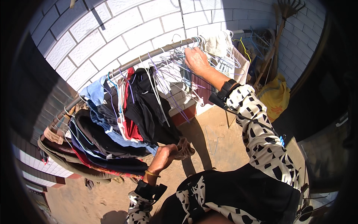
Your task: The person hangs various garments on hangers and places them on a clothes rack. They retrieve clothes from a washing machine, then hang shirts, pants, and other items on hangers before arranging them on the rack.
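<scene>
My right hand (197, 61) is raised to the metal rail (160, 50), its fingers closed among the hanger hooks; which hanger they grip is hidden. Thin wire hangers (169, 80), white and purple, dangle to its left. Just right of it a cream cloth (216, 45) drapes over the rail. Low in front of me, my left hand (164, 156) is closed beside the hem of the hanging clothes. A brownish, crumpled shape at its fingers lies in shadow, and I cannot tell what it is. Nearest to this hand hang black trousers (143, 100) and blue denim (102, 121).
Dark jackets (93, 136) crowd the rail's left end. A loose wire hanger (215, 140) lies on the sandy ground (220, 123). Behind the rail rises a white brick wall (130, 22). At the right are a yellow sack (275, 97) and a rake (285, 11).
</scene>
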Demonstrator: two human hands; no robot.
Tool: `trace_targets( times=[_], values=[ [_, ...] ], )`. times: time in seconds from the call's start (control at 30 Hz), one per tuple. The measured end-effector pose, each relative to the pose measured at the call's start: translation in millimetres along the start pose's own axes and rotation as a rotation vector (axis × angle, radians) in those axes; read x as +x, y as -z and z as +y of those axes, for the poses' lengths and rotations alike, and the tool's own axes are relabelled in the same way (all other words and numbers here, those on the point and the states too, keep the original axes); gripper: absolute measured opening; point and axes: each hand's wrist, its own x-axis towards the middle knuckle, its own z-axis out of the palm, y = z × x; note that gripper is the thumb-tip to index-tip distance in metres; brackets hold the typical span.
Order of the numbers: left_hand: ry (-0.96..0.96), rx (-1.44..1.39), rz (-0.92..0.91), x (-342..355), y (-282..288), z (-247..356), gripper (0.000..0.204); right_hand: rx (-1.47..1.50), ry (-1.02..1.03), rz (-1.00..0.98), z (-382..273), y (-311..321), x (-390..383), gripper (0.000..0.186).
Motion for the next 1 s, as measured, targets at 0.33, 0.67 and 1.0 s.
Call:
trace_targets(
  times=[0.33, 0.67, 1.0],
  values=[
    [-0.127, 0.052, -0.018, 11.9, -10.9, 2.6, 0.018, 0.760, -0.650, -0.142, 53.5, 109.3, -142.2, 0.034],
    [-0.332, 0.054, -0.375, 72.7, -29.4, 52.3, 0.016, 0.911, -0.948, -0.081, 55.0, 218.7, -278.0, 0.028],
    [-0.497, -0.059, -0.387, 101.4, -14.0, 119.8, 0.016, 1.673, -0.960, 0.140, -3.9, 264.2, -239.8, 0.026]
  ],
)
